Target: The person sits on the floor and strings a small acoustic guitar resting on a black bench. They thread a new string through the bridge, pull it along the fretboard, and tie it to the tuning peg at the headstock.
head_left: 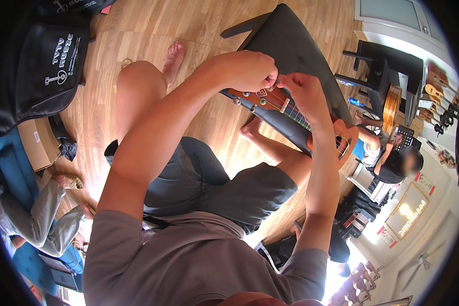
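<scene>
Toward one o'clock in your view, above centre, your two hands come together over the headstock (270, 99) of an orange-brown ukulele (297, 116). The instrument lies on a slant: its long axis runs from the headstock, at the ten o'clock end, to the rounded body (348, 133), at the four o'clock end.

Your left hand (252, 71) reaches in from the eight o'clock side, thumb and fingertips pressed together. Your right hand (306, 92) comes up from six o'clock, thumb and forefinger pinched in the same way. The two sets of fingertips nearly meet. A thin string may run between them, but it would be too fine to make out here, so you cannot count on it.

From those fingertips, the headstock lies close by toward seven o'clock, with metal tuning pegs (237, 102) along its near edge. Your left hand is the nearer one to the pegs; your right is over the neck side, and its forearm crosses in front of the instrument between neck and body.

A black padded bench (290, 38) spreads behind your hands, from twelve toward two o'clock, on a wood floor (137, 30). At three o'clock, beyond the body, sits another person (373, 153). At ten o'clock is a large black bag (35, 61).
</scene>
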Tool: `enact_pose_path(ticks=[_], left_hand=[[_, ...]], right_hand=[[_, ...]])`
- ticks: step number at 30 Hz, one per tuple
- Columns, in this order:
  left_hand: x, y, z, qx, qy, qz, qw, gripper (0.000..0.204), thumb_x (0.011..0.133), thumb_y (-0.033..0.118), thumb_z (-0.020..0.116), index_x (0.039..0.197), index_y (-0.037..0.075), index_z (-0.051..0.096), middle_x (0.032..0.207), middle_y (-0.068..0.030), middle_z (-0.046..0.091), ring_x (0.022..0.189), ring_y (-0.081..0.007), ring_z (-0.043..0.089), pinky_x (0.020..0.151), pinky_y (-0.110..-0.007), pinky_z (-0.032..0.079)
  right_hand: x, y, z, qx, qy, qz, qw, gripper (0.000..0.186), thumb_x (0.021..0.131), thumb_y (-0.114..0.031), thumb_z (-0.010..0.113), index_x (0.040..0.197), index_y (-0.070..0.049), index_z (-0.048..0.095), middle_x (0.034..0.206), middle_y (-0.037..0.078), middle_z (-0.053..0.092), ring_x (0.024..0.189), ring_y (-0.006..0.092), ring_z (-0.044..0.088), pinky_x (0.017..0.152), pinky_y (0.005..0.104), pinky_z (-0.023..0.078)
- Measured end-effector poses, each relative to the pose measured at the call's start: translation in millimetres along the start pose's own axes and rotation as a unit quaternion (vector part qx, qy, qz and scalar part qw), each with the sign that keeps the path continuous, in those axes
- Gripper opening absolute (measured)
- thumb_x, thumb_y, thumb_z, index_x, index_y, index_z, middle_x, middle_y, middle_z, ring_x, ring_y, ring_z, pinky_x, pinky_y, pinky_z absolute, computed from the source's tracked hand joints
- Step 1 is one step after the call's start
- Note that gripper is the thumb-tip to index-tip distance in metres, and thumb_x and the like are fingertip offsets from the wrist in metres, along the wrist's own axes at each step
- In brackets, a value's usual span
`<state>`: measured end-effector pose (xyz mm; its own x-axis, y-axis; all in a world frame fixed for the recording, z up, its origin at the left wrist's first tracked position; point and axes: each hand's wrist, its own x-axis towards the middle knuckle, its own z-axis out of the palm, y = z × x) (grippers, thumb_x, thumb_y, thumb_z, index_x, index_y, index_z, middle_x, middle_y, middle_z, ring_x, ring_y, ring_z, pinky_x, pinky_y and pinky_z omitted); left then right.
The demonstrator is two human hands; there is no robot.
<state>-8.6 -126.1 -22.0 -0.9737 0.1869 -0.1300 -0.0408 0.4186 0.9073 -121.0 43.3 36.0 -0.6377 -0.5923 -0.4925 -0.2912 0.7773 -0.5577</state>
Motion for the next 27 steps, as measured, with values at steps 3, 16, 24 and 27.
enact_pose_path(ticks=[3,16,24,27], left_hand=[[1,-2,2,-0.013,-0.003,-0.01,1.0,0.015,0.093,0.014,0.061,0.097,0.003,0.07,0.106,-0.007,0.066,0.092,-0.0279,0.066,0.079,-0.04,0.051],[0,-9,-2,-0.005,0.018,-0.03,0.999,0.018,0.091,0.016,0.065,0.097,0.001,0.071,0.102,-0.0106,0.07,0.093,-0.0284,0.068,0.078,-0.04,0.053],[-2,-10,-4,-0.027,0.06,-0.029,0.997,0.025,0.09,0.022,0.065,0.101,0.001,0.072,0.101,-0.0113,0.074,0.089,-0.0275,0.071,0.075,-0.036,0.055],[-4,-11,-1,-0.063,0.068,-0.005,0.996,0.027,0.09,0.024,0.067,0.103,0.001,0.072,0.102,-0.0113,0.075,0.087,-0.0253,0.073,0.076,-0.035,0.056]], right_hand=[[6,-4,2,0.032,-0.02,0.032,0.999,0.029,0.092,-0.026,0.068,0.091,0.002,0.076,0.057,-0.005,0.046,0.055,0.0033,0.037,0.049,0.0276,0.028],[7,-18,0,0.065,-0.061,0.069,0.994,0.03,0.097,-0.025,0.065,0.102,0.002,0.075,0.058,-0.008,0.041,0.054,0.0028,0.034,0.05,0.0264,0.026],[8,-21,3,0.051,-0.046,0.051,0.996,0.027,0.095,-0.021,0.063,0.098,0.004,0.074,0.063,-0.006,0.049,0.059,0.0025,0.04,0.053,0.0247,0.032],[8,-22,1,0.053,-0.047,0.035,0.997,0.026,0.094,-0.02,0.063,0.096,0.004,0.074,0.065,-0.006,0.053,0.061,0.0022,0.042,0.053,0.024,0.033]])
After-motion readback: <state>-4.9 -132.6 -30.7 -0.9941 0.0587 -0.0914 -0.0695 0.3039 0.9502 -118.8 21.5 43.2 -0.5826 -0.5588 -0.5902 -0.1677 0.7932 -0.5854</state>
